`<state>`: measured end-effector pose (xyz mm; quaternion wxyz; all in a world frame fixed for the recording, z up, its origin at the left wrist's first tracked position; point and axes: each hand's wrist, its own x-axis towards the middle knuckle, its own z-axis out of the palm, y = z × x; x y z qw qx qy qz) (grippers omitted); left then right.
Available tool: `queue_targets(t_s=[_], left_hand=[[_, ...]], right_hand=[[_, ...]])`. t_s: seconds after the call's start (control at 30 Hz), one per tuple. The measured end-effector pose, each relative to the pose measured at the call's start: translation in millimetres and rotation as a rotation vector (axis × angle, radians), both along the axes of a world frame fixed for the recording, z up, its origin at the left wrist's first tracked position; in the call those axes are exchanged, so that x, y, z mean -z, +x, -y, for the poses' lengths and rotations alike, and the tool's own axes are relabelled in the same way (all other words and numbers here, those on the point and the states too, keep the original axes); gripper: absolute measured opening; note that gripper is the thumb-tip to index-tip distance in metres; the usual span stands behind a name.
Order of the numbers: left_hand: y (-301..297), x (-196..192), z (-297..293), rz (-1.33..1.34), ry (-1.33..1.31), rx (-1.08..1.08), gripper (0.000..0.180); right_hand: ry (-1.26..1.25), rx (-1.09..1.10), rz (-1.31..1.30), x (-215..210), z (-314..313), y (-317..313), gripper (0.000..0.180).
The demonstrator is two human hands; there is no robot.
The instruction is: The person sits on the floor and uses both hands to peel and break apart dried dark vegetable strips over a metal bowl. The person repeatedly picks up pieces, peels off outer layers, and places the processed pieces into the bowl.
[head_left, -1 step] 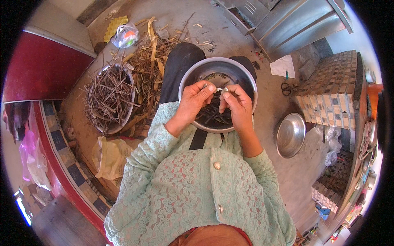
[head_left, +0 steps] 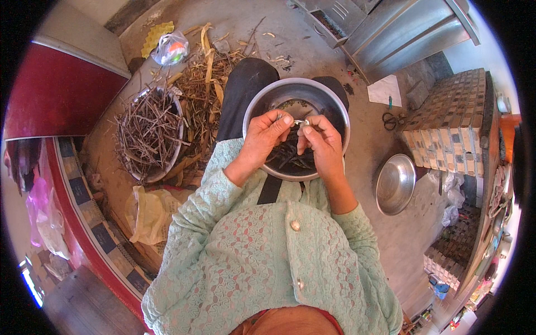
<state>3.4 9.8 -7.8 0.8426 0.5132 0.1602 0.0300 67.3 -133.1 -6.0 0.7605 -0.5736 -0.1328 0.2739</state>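
A metal basin (head_left: pixel 250 100) rests across my lap, with dark, slender dried pods (head_left: pixel 290 156) heaped in its near part. Small greenish bits (head_left: pixel 298 106) lie scattered on its bottom beyond them. Over the basin, my left hand (head_left: pixel 261 137) and my right hand (head_left: pixel 324 144) meet fingertip to fingertip. Pinched between them is a small pod (head_left: pixel 300 122), pale where it shows. Its two ends disappear under my thumbs and fingers. Both hands are closed on it, and the right fingers also hang just above the heap.
On the left a tub of broken twigs (head_left: pixel 148 134) stands beside dry stalks (head_left: pixel 204 95). An empty metal bowl (head_left: pixel 396 184) sits on the floor at right, with scissors (head_left: pixel 390 120) beyond it. A tiled brick stove (head_left: pixel 446 123) borders the right; a red cabinet (head_left: pixel 61 89) the left.
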Motion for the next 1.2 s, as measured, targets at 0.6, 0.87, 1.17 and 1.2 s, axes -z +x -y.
queue_targets(t_s=[0.6,0.87,1.17,1.2], left_hand=[[1,7,1,0.036,0.067,0.06,0.021],[1,7,3,0.149,0.245,0.058,0.017],[-1,2,0,-0.015,0.154,0.047,0.015],[-2,0,-1,-0.017,0.109,0.046,0.016]], right_hand=[[-0.016,-0.049,0.031,-3,-2,0,0.02],[-0.04,0.029,0.024,-4,-2,-2,0.014],[-0.273,0.141,0.446,-3,-1,-11,0.011],[-0.264,0.17,0.45,0,-1,-10,0.011]])
